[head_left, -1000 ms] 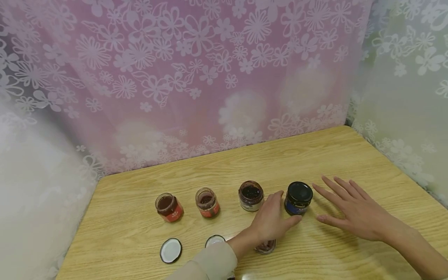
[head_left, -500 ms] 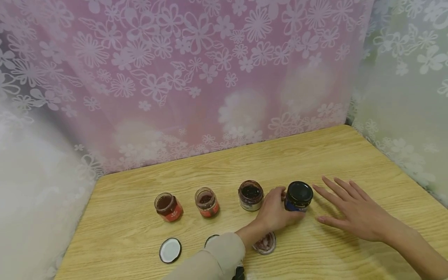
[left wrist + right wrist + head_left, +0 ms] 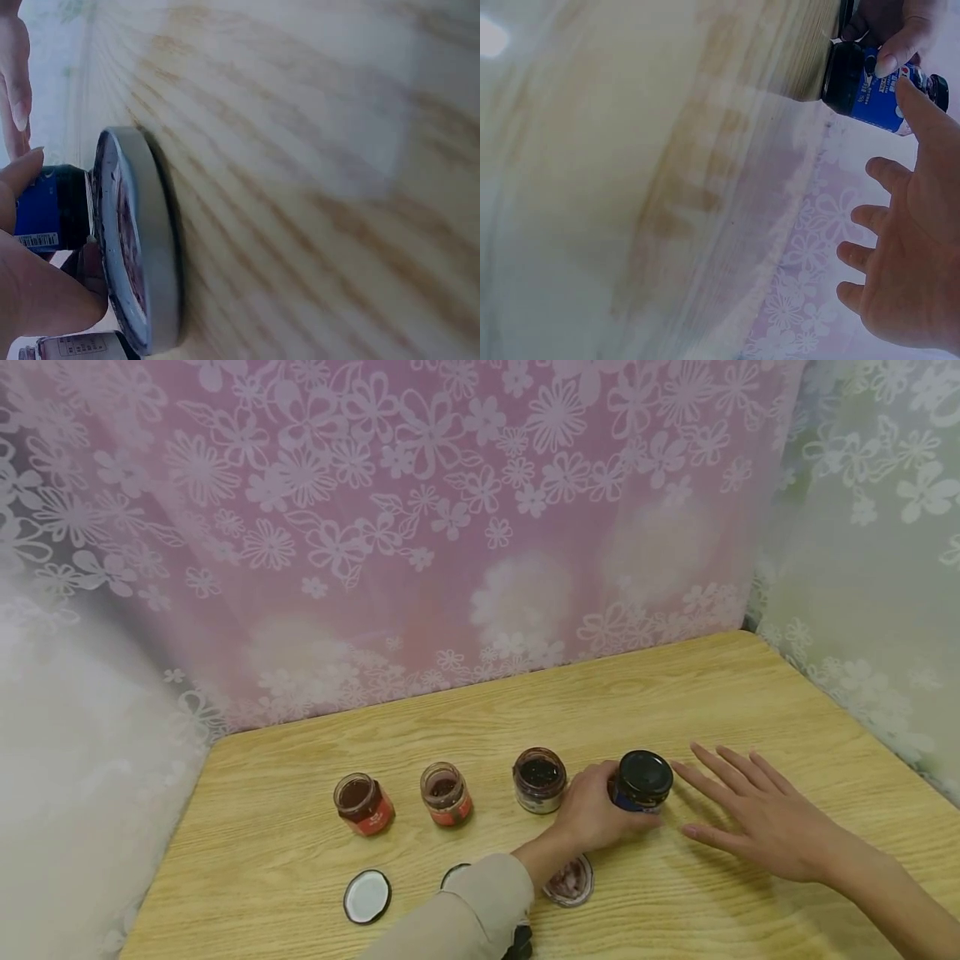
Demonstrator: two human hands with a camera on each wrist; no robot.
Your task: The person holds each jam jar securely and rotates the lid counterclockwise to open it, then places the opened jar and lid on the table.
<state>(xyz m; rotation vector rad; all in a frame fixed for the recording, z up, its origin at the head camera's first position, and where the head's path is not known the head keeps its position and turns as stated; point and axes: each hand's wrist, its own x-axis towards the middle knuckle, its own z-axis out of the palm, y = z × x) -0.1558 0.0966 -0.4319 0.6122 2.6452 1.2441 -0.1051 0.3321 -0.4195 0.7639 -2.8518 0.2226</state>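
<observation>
My left hand (image 3: 592, 810) grips a dark jar with a blue label (image 3: 643, 781) from its left side, the thumb across the front. A black lid sits on this jar, which stands upright. To the right of it my right hand (image 3: 772, 818) is spread with straight fingers, apart from the jar in the head view. In the right wrist view the left thumb lies on the blue label (image 3: 879, 101). An open jar with dark contents (image 3: 539, 781) stands just left of my left hand. Below that hand lies an upturned, smeared lid (image 3: 139, 240).
Two open jars with red labels, a nearer one (image 3: 446, 795) and a far-left one (image 3: 363, 805), stand on the wooden table (image 3: 270, 843). An upturned white-lined lid (image 3: 367, 897) lies in front of them. Another lid (image 3: 453, 874) is partly behind the left sleeve. A flowered curtain (image 3: 420, 527) hangs behind.
My left hand has moved right from beside the blue-labelled jar and closed round it, uncovering more of the smeared lid. My right hand has hardly moved.
</observation>
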